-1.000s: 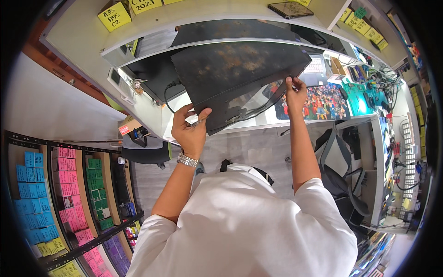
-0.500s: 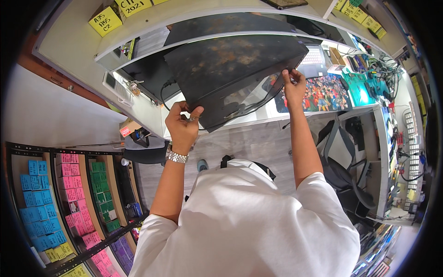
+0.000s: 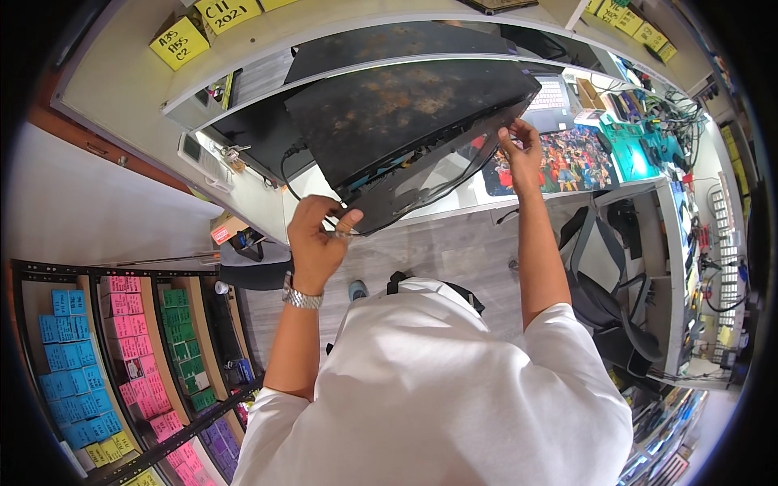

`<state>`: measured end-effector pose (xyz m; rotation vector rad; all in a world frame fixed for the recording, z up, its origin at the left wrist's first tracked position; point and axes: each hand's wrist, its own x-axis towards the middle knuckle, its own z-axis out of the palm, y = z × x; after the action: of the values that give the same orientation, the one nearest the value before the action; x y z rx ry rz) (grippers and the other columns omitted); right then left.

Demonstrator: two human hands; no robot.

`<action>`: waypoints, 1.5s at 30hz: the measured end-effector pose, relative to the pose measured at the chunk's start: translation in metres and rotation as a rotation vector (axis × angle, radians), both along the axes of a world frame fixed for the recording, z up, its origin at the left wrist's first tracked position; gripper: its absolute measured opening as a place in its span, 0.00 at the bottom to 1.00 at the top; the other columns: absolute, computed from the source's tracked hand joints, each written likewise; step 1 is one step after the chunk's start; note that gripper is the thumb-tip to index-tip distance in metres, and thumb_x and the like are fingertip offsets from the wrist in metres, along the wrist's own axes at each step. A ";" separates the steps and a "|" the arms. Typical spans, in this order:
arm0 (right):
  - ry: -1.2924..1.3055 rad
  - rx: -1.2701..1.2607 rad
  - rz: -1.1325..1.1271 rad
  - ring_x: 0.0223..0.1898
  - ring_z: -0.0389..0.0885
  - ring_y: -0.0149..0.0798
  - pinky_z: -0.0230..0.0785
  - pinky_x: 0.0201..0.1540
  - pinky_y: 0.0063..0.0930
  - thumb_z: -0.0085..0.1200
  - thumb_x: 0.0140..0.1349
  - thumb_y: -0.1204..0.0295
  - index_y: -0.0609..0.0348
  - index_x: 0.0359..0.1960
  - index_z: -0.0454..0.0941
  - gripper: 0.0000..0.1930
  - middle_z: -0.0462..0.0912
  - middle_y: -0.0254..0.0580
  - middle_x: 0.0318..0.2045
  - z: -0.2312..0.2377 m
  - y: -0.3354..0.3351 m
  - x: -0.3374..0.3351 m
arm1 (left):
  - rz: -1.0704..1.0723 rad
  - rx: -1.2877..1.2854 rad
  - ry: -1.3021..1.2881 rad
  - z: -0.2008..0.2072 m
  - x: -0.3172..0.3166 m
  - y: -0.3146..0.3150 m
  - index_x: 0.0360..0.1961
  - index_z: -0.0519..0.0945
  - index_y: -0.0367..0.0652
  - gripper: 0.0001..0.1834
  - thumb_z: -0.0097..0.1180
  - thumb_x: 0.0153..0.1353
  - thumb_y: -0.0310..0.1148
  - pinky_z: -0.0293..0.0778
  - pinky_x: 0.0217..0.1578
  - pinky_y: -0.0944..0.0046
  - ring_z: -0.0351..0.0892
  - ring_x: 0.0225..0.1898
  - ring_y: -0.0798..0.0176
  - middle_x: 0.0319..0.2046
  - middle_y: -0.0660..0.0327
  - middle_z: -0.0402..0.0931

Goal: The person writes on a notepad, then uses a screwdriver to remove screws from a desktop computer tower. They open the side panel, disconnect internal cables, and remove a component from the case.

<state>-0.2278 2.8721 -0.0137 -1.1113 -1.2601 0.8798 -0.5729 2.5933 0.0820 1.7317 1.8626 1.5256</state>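
A black computer case (image 3: 381, 105) with brownish stains on its top lies on the white desk. Along its near side a dark, glossy panel (image 3: 381, 207) tilts away, and a gap shows between the two, with parts and bits of colour inside. My left hand (image 3: 318, 243), a metal watch on its wrist, pinches the panel's near left corner between thumb and fingers. At the panel's far right end my right hand (image 3: 523, 154) grips the edge, thumb on the near face and fingers partly hidden. A black cable (image 3: 285, 172) runs from the case's left end.
Keys (image 3: 234, 155) and a white handset (image 3: 194, 152) lie on the left. To the right are a colourful printed mat (image 3: 559, 162), a laptop (image 3: 551, 101), a teal mat (image 3: 632, 150) and tangled cables. A black chair (image 3: 608, 300) stands at right; shelves of coloured boxes (image 3: 138, 348) at left.
The panel has come away from the case's near side, opening a gap. My left hand has moved slightly down with its corner; my right hand has shifted little.
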 end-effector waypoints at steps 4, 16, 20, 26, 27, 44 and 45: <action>0.155 -0.006 0.179 0.51 0.81 0.31 0.76 0.55 0.27 0.75 0.67 0.70 0.60 0.62 0.79 0.25 0.81 0.34 0.50 -0.004 0.001 0.014 | -0.021 0.019 0.003 0.002 0.015 -0.018 0.36 0.86 0.38 0.14 0.82 0.57 0.29 0.68 0.31 0.64 0.76 0.31 0.64 0.31 0.61 0.83; 0.628 0.109 0.460 0.61 0.81 0.42 0.73 0.69 0.40 0.71 0.61 0.86 0.57 0.58 0.77 0.25 0.83 0.41 0.56 -0.034 -0.012 0.051 | -0.060 0.090 0.048 -0.003 0.031 -0.036 0.31 0.88 0.42 0.13 0.85 0.51 0.30 0.72 0.33 0.61 0.78 0.31 0.60 0.28 0.63 0.85; 0.677 0.116 0.481 0.62 0.81 0.43 0.74 0.70 0.42 0.78 0.57 0.81 0.57 0.56 0.79 0.26 0.83 0.41 0.55 -0.039 -0.034 0.066 | -0.127 0.098 0.086 -0.007 0.033 -0.045 0.32 0.89 0.44 0.15 0.86 0.47 0.31 0.74 0.34 0.61 0.80 0.32 0.60 0.29 0.63 0.85; 0.690 0.042 0.453 0.64 0.81 0.46 0.72 0.72 0.47 0.82 0.52 0.78 0.57 0.55 0.81 0.28 0.84 0.40 0.53 -0.043 -0.046 0.079 | -0.110 -0.038 -0.079 -0.015 0.038 -0.059 0.36 0.89 0.44 0.17 0.85 0.47 0.26 0.68 0.25 0.68 0.75 0.27 0.70 0.33 0.62 0.83; 0.670 0.067 0.453 0.65 0.81 0.47 0.71 0.73 0.47 0.82 0.52 0.77 0.57 0.55 0.81 0.29 0.84 0.40 0.53 -0.045 -0.047 0.081 | -0.123 -0.037 -0.087 -0.017 0.036 -0.060 0.36 0.89 0.45 0.19 0.88 0.45 0.32 0.67 0.25 0.69 0.72 0.25 0.72 0.32 0.63 0.84; 0.677 0.011 0.395 0.76 0.72 0.56 0.59 0.82 0.53 0.76 0.53 0.80 0.59 0.59 0.80 0.30 0.84 0.46 0.62 -0.044 -0.063 0.081 | -0.151 -0.073 -0.066 -0.021 0.039 -0.068 0.32 0.86 0.44 0.27 0.94 0.38 0.44 0.61 0.21 0.72 0.65 0.20 0.77 0.31 0.66 0.82; 0.675 -0.012 0.362 0.77 0.71 0.56 0.61 0.81 0.54 0.78 0.52 0.79 0.59 0.60 0.80 0.31 0.84 0.45 0.62 -0.042 -0.064 0.080 | -0.155 -0.064 -0.064 -0.020 0.039 -0.067 0.32 0.86 0.44 0.27 0.94 0.38 0.43 0.61 0.21 0.72 0.65 0.20 0.77 0.31 0.67 0.82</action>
<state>-0.1483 2.8079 -0.0555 -0.5124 -0.8878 1.3919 -0.5339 2.5260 0.0616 1.7331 1.6855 1.4303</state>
